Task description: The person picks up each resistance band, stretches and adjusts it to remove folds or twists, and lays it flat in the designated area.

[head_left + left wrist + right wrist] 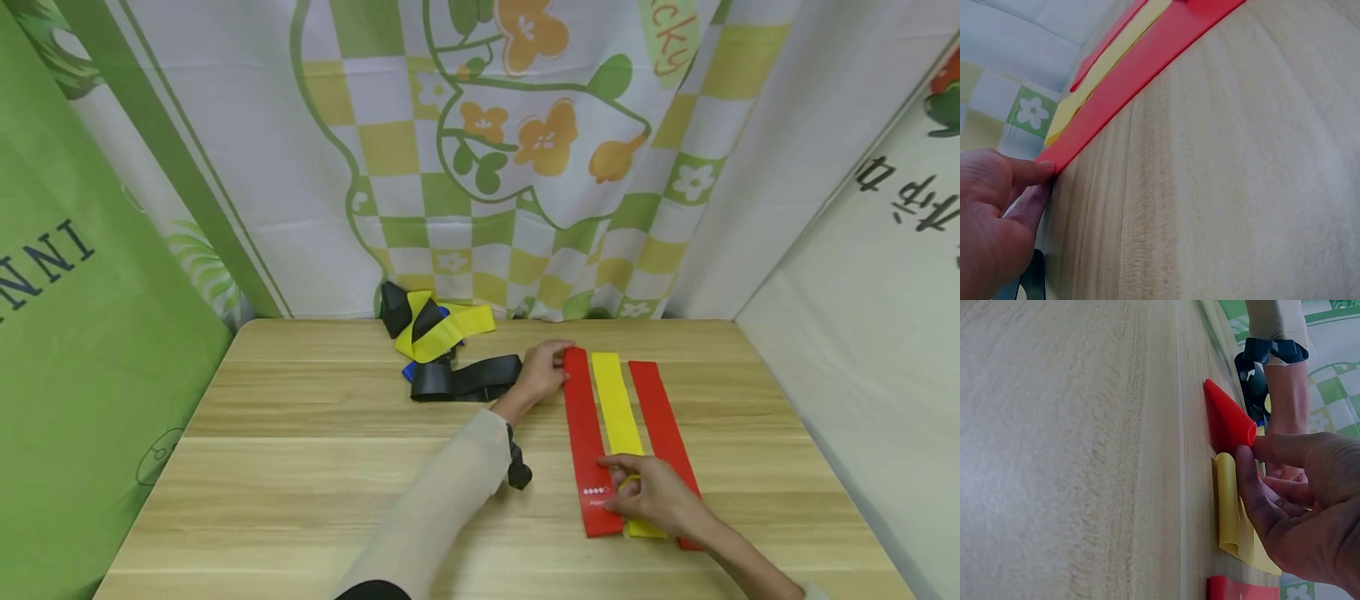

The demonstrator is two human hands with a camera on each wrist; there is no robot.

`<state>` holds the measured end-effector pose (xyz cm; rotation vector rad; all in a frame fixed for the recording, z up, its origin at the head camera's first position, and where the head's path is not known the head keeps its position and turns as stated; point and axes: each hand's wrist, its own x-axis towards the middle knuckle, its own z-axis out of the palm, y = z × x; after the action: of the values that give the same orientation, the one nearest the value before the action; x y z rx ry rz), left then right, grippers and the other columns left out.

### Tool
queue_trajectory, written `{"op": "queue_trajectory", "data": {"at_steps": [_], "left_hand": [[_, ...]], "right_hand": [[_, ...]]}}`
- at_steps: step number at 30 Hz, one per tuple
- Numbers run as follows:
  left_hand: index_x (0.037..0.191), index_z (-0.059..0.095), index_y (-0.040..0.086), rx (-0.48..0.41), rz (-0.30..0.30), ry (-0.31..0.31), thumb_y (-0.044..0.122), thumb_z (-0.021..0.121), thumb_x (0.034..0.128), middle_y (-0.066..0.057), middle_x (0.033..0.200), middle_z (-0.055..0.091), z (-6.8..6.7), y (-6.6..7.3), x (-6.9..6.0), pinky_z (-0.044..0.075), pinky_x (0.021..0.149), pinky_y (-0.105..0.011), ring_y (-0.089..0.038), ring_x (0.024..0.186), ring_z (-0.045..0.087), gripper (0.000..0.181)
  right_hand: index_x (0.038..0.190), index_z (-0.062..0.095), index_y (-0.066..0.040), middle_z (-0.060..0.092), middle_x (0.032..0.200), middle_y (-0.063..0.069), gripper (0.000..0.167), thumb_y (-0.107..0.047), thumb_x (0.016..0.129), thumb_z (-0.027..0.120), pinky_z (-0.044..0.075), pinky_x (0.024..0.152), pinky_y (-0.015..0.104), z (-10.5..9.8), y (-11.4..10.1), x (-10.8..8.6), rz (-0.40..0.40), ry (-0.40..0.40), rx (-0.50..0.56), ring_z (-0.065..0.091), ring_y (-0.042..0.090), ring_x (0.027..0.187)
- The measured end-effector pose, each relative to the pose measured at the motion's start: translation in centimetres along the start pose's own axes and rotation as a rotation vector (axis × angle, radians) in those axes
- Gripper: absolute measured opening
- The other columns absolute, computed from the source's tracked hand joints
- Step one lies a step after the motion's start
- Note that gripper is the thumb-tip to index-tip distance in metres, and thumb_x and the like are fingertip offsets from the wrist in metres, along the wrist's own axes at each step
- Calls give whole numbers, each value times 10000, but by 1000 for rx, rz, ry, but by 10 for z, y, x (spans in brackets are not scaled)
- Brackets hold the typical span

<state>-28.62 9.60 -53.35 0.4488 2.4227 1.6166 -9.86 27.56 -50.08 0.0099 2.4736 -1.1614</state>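
Three flat bands lie side by side on the table: a left red band (583, 425), a yellow band (617, 400) and a right red band (663, 417). My left hand (542, 371) pinches the far end of the left red band; in the left wrist view that hand (991, 212) has thumb and finger at the band's tip (1104, 103). Near its close end, my right hand (660, 496) holds the same band's right edge between thumb and finger. The right wrist view shows this hand (1316, 500) at the red band's raised edge (1230, 422), beside the folded yellow band (1227, 500).
Left of the bands, toward the back, lies a looped black band (468, 382). Behind it is a tangled heap with a yellow band (442, 337), black pieces and some blue. A patterned curtain (525, 167) hangs at the table's back edge.
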Motion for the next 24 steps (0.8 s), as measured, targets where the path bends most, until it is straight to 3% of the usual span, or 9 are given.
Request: {"op": "queue_trajectory", "data": {"at_steps": [6,11,14,19,24], "left_hand": [[1480,613,49,60,38,-9,-191,666,918,-167,1490,607,1,-1,0,603,895,-258,-289,1272,670,614],[1477,614,45,226,122,-6,-177,691,891,-171,1544,561,2,0,1,508,1098,-294,-284,1427,541,632],[1476,617,51,271,141,-8,-169,698,883,-183,1576,525,2,1,0,489,1122,-304,-295,1472,488,638],[1493,601,57,243,145,-26,-134,690,922,-161,1605,498,-1,6,-3,487,1123,-310,-293,1487,471,609],[1513,576,57,61,155,-48,-112,651,979,-138,1586,526,-7,15,-8,514,1114,-370,-310,1436,534,565]], "right_hand": [[1367,667,15,607,902,49,662,-100,777,944,512,568,225,-1,0,-1,-48,-20,-34,604,199,729],[1334,690,7,612,828,16,619,-89,776,940,454,531,210,-2,-2,-3,-98,-28,-86,571,156,676],[1316,704,-12,615,788,-9,596,-131,784,944,429,518,205,-4,-4,-4,-121,-31,-133,556,131,643],[1285,722,-44,628,792,-11,543,-194,809,937,486,517,232,-10,-7,-1,-109,-41,-142,572,144,624],[1274,716,-31,640,848,11,479,-182,858,900,549,551,275,-18,-11,8,-129,-39,-106,592,175,690]]}}
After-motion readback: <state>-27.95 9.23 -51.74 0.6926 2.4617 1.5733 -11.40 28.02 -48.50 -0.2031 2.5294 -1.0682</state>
